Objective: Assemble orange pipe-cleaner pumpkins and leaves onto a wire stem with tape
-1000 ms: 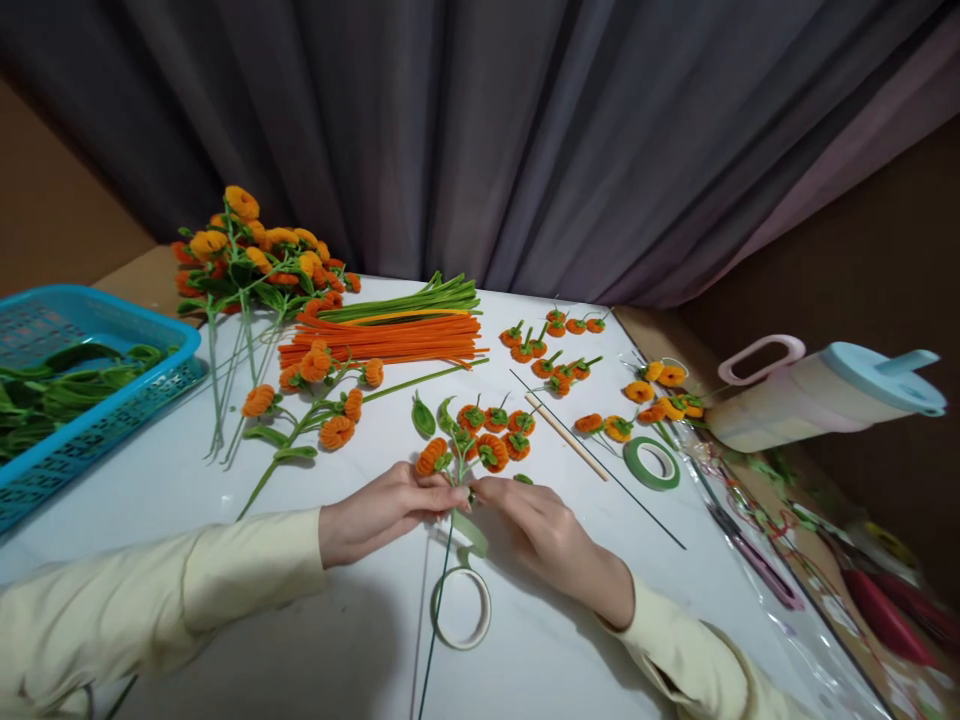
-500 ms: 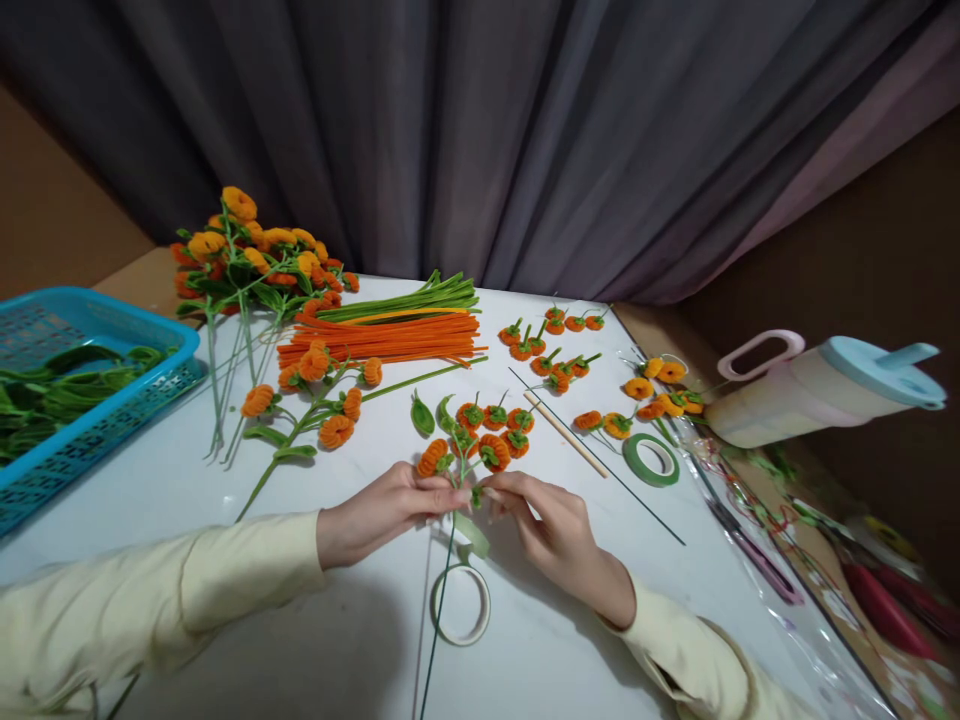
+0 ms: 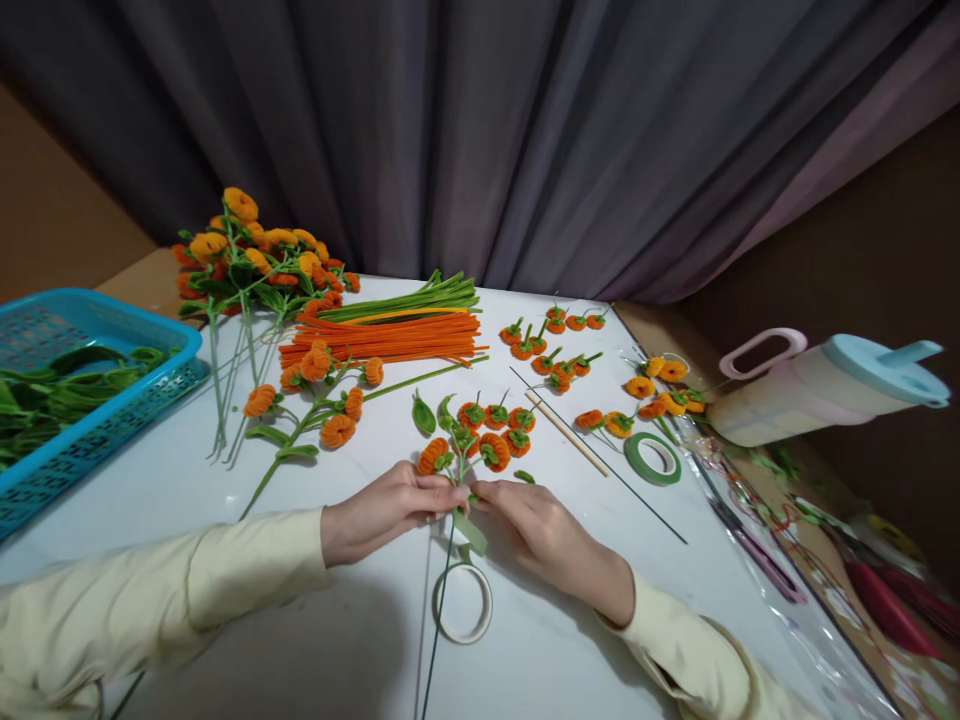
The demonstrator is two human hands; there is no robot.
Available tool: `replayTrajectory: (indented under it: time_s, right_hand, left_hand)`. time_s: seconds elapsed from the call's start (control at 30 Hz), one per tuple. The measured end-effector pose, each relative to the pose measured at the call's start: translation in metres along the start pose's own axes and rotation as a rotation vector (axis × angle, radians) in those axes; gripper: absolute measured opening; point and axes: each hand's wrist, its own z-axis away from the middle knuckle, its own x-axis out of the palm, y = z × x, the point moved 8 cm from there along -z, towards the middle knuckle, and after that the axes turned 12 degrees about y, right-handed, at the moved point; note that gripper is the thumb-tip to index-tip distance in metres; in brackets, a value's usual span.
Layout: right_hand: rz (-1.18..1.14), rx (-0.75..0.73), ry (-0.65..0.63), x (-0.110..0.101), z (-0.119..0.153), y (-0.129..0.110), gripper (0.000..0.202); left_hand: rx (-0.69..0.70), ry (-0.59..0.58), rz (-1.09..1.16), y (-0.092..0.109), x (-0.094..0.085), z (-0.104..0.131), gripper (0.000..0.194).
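Note:
My left hand (image 3: 390,512) pinches a wire stem, with orange fuzzy pumpkin-like heads and green leaves branching above it. One orange head (image 3: 433,455) of this spray leans over my left fingers. Close beside, my right hand (image 3: 544,530) has thumb and fingers closed on a small green fuzzy piece (image 3: 474,498) at the same stem; its full shape is hidden. Pale green floral tape (image 3: 469,533) runs down from the join to its roll (image 3: 465,604), lying on the table. The dark wire (image 3: 439,635) extends below toward me.
Loose orange heads (image 3: 559,378) lie in groups at the right back. Orange pipe cleaners (image 3: 390,337), a finished-looking spray (image 3: 315,415) and a blue basket (image 3: 112,440) of leaves are to the left. A second tape roll (image 3: 652,459), scissors (image 3: 765,560) and a tumbler (image 3: 810,390) stand right.
My right hand has moved slightly left, closer to my left fingertips, with its fingers flatter. A small green tip now shows behind its knuckles. My left hand holds nearly still.

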Motion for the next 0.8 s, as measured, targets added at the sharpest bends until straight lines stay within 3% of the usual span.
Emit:
replayTrajectory:
  time_s: [0.3,0.47,0.67,0.8]
  right_hand:
    - [0.189,-0.116,-0.11,0.006,-0.003,-0.009,0.017]
    - [0.29,-0.212,-0.065,0.008,-0.002,-0.016,0.017]
    - [0.272,-0.208,-0.024,0.013,0.002,-0.017,0.018]
    - [0.235,-0.189,-0.037,0.015,0.003,-0.014,0.018]
  left_hand:
    - [-0.021,-0.01,0.016,0.0,0.001,0.0,0.021]
    - [-0.038,-0.004,0.033,-0.002,0.0,-0.001,0.017]
    - [-0.046,0.054,0.024,-0.002,-0.003,-0.001,0.023]
    - [-0.037,0.032,0.018,-0.001,-0.001,-0.001,0.025]
